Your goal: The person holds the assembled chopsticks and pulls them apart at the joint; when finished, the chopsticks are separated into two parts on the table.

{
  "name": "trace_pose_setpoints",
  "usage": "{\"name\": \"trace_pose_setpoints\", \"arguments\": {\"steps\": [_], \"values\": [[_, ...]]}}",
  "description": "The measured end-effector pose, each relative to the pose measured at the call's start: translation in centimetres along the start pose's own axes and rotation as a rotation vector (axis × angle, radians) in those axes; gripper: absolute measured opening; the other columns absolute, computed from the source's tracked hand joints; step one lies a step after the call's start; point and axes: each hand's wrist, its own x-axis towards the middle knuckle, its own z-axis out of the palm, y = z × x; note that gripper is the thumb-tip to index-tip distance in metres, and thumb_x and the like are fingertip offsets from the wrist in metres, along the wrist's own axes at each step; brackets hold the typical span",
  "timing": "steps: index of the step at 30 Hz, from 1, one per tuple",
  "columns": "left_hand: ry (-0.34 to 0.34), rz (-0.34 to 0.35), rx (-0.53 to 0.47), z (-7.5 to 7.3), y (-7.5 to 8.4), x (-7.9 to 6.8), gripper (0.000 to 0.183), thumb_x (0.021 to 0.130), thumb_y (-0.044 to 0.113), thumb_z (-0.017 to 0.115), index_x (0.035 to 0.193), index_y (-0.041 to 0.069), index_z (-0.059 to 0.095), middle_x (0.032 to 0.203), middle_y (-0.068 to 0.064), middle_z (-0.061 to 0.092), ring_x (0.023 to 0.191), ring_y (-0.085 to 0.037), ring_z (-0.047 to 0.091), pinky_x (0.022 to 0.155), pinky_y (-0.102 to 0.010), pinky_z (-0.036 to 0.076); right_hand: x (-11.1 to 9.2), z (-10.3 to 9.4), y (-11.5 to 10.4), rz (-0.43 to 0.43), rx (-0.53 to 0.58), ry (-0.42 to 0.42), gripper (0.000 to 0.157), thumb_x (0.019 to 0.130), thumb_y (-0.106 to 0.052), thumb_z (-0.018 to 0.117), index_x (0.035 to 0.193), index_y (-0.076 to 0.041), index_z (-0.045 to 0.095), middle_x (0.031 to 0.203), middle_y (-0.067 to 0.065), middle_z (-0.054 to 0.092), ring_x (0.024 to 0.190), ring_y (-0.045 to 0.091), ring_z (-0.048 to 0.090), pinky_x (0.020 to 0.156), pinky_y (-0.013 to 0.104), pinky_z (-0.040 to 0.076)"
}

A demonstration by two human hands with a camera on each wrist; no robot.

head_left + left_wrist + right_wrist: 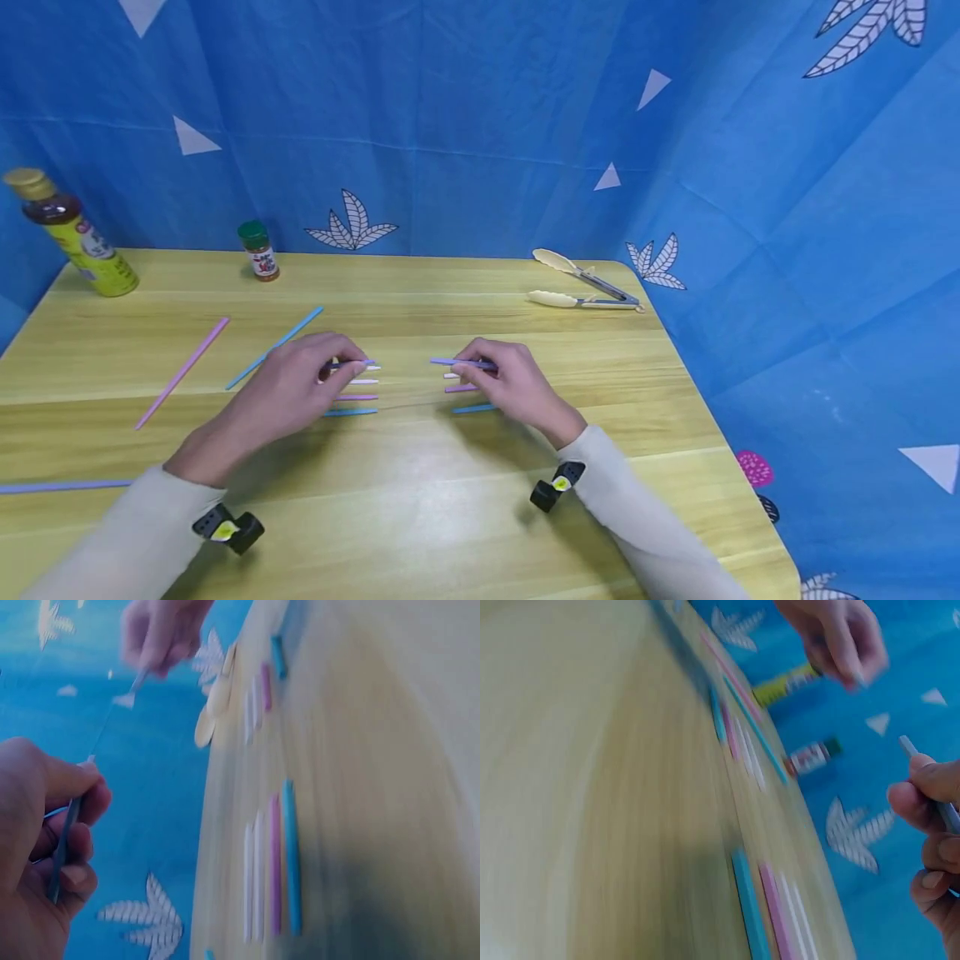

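Observation:
Above the table, my left hand pinches a short purple straw between thumb and fingers. Facing it, my right hand holds another short purple straw, its free end pointing left toward the left hand. A gap separates the two straws. On the wood below the left hand lie short pieces side by side: two white straws, a pink straw and a blue straw. A matching row lies under the right hand, with a pink straw and a blue straw, partly hidden by that hand in the head view.
Longer pink, blue and purple straws lie to the left. A yellow-labelled bottle and a green-capped jar stand at the back left. Tongs lie spread at the back right, near the blue curtain.

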Motion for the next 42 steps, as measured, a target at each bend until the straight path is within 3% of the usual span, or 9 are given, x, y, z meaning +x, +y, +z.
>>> {"name": "trace_pose_setpoints", "arguments": {"steps": [4,8,14,19,25,30,42], "values": [[0.035,-0.016,-0.016,-1.2,-1.5,0.0,0.010,0.108,0.020,0.072,0.113,0.019,0.080,0.101,0.004,0.073,0.082,-0.014,0.056,0.068,-0.029,0.047,-0.4,-1.5,1.8,0.060,-0.059,0.070,0.009,0.105,-0.016,0.075,0.107,-0.010,0.080,0.077,-0.002,0.065,0.063,0.016,0.051,0.059,0.025,0.039],[-0.011,-0.050,-0.017,-1.2,-2.6,0.5,0.016,0.109,0.021,0.069,0.121,0.017,0.079,0.109,0.001,0.071,0.087,-0.016,0.059,0.072,-0.031,0.050,-0.2,-2.3,3.3,0.087,-0.105,0.051,0.017,0.109,-0.018,0.070,0.115,-0.005,0.079,0.083,0.000,0.062,0.065,0.010,0.043,0.062,0.026,0.038],[-0.094,-0.106,0.016,-0.2,-4.1,1.7,0.022,0.112,0.016,0.063,0.129,0.013,0.077,0.120,-0.005,0.069,0.097,-0.023,0.063,0.086,-0.043,0.055,0.8,-2.3,4.6,0.130,-0.128,0.012,0.021,0.111,-0.016,0.063,0.124,-0.008,0.078,0.091,0.003,0.063,0.069,0.014,0.047,0.066,0.029,0.040],[-0.142,-0.160,0.003,0.5,-5.1,2.9,0.021,0.111,0.015,0.065,0.129,0.013,0.076,0.124,-0.008,0.070,0.111,-0.028,0.064,0.098,-0.051,0.055,1.8,-1.9,5.7,0.150,-0.142,-0.017,0.021,0.110,-0.017,0.066,0.126,-0.012,0.079,0.114,0.005,0.077,0.093,0.018,0.067,0.084,0.036,0.055],[-0.162,-0.151,0.017,1.2,-6.1,3.8,0.017,0.109,0.014,0.068,0.124,0.013,0.076,0.118,-0.008,0.073,0.110,-0.028,0.064,0.097,-0.051,0.053,3.0,-1.3,6.9,0.185,-0.132,-0.025,0.017,0.109,-0.019,0.069,0.121,-0.012,0.078,0.118,0.006,0.079,0.110,0.023,0.072,0.100,0.046,0.057],[-0.182,-0.128,0.044,1.8,-6.8,4.3,0.016,0.109,0.016,0.069,0.123,0.013,0.076,0.115,-0.008,0.074,0.106,-0.027,0.064,0.097,-0.052,0.050,3.8,-0.6,7.4,0.175,-0.124,-0.047,0.014,0.107,-0.016,0.072,0.117,-0.011,0.079,0.118,0.007,0.075,0.111,0.024,0.070,0.102,0.045,0.056],[-0.248,-0.122,0.049,3.3,-7.8,5.7,0.012,0.107,0.014,0.070,0.117,0.013,0.077,0.112,-0.007,0.075,0.108,-0.028,0.067,0.100,-0.053,0.053,4.5,0.8,8.3,0.194,-0.126,-0.101,0.011,0.105,-0.021,0.076,0.112,-0.015,0.082,0.111,0.003,0.074,0.100,0.018,0.067,0.092,0.038,0.055]]}}
